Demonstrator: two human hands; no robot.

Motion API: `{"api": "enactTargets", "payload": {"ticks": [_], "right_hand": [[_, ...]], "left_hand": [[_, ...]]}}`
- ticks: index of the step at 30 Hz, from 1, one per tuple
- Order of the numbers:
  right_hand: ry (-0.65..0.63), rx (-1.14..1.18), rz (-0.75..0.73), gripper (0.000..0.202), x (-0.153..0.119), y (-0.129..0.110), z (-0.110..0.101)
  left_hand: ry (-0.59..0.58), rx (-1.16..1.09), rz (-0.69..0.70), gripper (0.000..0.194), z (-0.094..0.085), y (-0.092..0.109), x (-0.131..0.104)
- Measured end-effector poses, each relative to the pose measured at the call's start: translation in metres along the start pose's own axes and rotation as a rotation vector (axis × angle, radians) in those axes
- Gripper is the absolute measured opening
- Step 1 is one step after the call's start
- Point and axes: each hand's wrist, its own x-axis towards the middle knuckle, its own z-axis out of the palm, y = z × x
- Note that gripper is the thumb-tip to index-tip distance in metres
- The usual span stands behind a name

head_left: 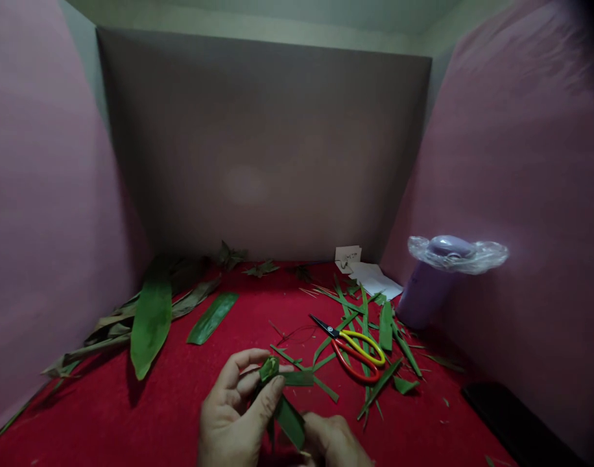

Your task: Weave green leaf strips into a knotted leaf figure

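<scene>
A small folded green leaf piece (269, 368) is pinched between the thumb and fingers of my left hand (241, 412), near the front of the red cloth. One leaf strip (299, 378) sticks out from it to the right, and a wider strip (290, 423) slants down toward my right hand (333, 441). The fingers of my right hand are closed around the lower end of that wider strip; its fingertips are partly hidden. Scissors (332, 332) with one yellow and one red handle lie to the right, among cut leaf strips.
Long leaves (152, 324), some dried, lie at the left, with a cut leaf piece (213, 318) beside them. A purple bottle (426, 292) with clear plastic stands right, near white papers (375, 280). A dark flat object (515, 421) lies front right. Panels enclose the sides and back.
</scene>
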Motion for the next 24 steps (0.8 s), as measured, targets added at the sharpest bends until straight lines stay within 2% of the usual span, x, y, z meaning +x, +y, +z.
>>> {"api": "enactTargets", "payload": {"ticks": [2, 3, 4, 6, 8, 11, 17, 21, 24], "right_hand": [[0.005, 0.088, 0.006, 0.022, 0.001, -0.004, -0.009], [0.06, 0.136, 0.006, 0.021, 0.002, -0.006, -0.015], [0.126, 0.16, 0.004, 0.019, 0.002, -0.008, -0.02], [0.341, 0.185, -0.035, 0.017, 0.002, -0.013, -0.03], [0.437, 0.136, -0.127, 0.023, -0.001, -0.022, -0.036], [0.396, 0.107, -0.191, 0.023, -0.01, -0.04, -0.035], [0.214, 0.148, -0.189, 0.018, -0.015, -0.065, -0.023], [0.221, 0.186, -0.175, 0.016, -0.01, -0.069, -0.021], [0.215, 0.233, -0.148, 0.018, -0.007, -0.073, -0.023]], "left_hand": [[-0.008, 0.031, 0.014, 0.035, -0.002, -0.002, 0.004], [-0.003, 0.054, 0.031, 0.033, -0.003, -0.004, 0.005], [-0.005, 0.087, 0.051, 0.031, -0.004, -0.005, 0.006], [-0.015, 0.163, 0.105, 0.027, -0.004, -0.007, 0.005], [-0.018, 0.223, 0.165, 0.025, -0.003, -0.009, 0.002], [0.01, 0.28, 0.259, 0.023, -0.002, -0.011, -0.005], [0.003, 0.396, 0.466, 0.028, -0.005, -0.017, -0.012], [-0.019, 0.412, 0.546, 0.032, -0.006, -0.021, -0.011], [-0.021, 0.42, 0.553, 0.032, -0.006, -0.022, -0.01]]}}
